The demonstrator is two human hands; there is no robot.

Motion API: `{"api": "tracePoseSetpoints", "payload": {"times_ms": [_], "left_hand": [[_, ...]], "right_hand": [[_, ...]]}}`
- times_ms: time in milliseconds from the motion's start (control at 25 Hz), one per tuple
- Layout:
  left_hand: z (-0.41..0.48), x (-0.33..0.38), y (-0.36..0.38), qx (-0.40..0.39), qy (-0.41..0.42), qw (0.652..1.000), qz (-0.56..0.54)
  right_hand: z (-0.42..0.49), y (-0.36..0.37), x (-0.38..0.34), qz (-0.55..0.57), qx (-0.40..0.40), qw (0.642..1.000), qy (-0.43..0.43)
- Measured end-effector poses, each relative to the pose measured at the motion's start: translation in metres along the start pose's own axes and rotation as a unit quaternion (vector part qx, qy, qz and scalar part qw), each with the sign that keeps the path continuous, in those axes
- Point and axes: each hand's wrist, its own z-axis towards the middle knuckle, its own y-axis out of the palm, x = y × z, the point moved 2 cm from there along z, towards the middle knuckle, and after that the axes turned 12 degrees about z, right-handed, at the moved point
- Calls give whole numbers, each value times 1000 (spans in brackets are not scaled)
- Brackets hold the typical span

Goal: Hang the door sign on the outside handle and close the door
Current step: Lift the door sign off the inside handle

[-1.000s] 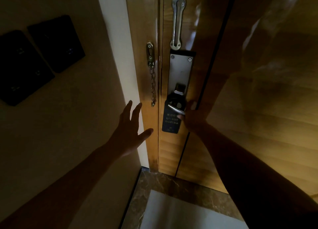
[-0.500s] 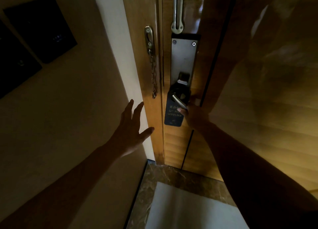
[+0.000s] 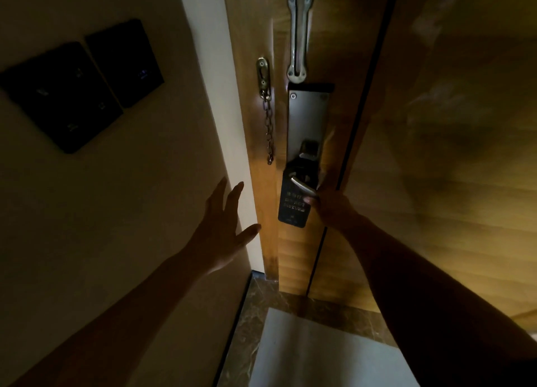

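Observation:
A dark blue door sign (image 3: 292, 205) with pale lettering hangs from the silver lever handle (image 3: 302, 186) on the inner face of the wooden door (image 3: 436, 160). My right hand (image 3: 328, 209) is closed around the outer end of that handle. The door lies against the wooden frame (image 3: 255, 32). My left hand (image 3: 223, 232) hovers with fingers spread in front of the white wall strip (image 3: 220, 125), just left of the frame and touching nothing that I can see.
A security chain (image 3: 268, 125) dangles from its plate on the frame. Above the metal lock plate (image 3: 305, 119) sits a slotted chain guide (image 3: 299, 32). Two black switch panels (image 3: 84, 84) are on the left wall. Marble floor (image 3: 252, 328) with a pale mat (image 3: 328, 354) lies below.
The view has tilted back down, so the handle and sign sit lower in frame than half a second ago. Both hands keep their poses; the right stays on the handle.

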Motion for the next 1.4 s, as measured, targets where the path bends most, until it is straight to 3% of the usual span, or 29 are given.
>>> {"api": "tracePoseSetpoints", "payload": {"times_ms": [200,320,560,920,1080,1400], "left_hand": [[-35,1,-22,21,37,999,14],[-63,1,-28,6,63,998,28],[-126,-5,-47,6,95,995,12],[-192,-2,-63,18,139,990,-5],[-214,15,-61,3,136,989,-53],[-264,60,-45,45,112,993,-13]], "right_hand": [[-48,1,-9,-118,-11,992,-31],[-78,-3,-9,-243,-2,970,-31],[-146,-8,-29,-363,25,931,-26],[-242,15,-11,-296,98,950,-15],[-270,13,-3,-302,78,950,-15],[-326,-3,7,-323,-18,946,-16]]}}
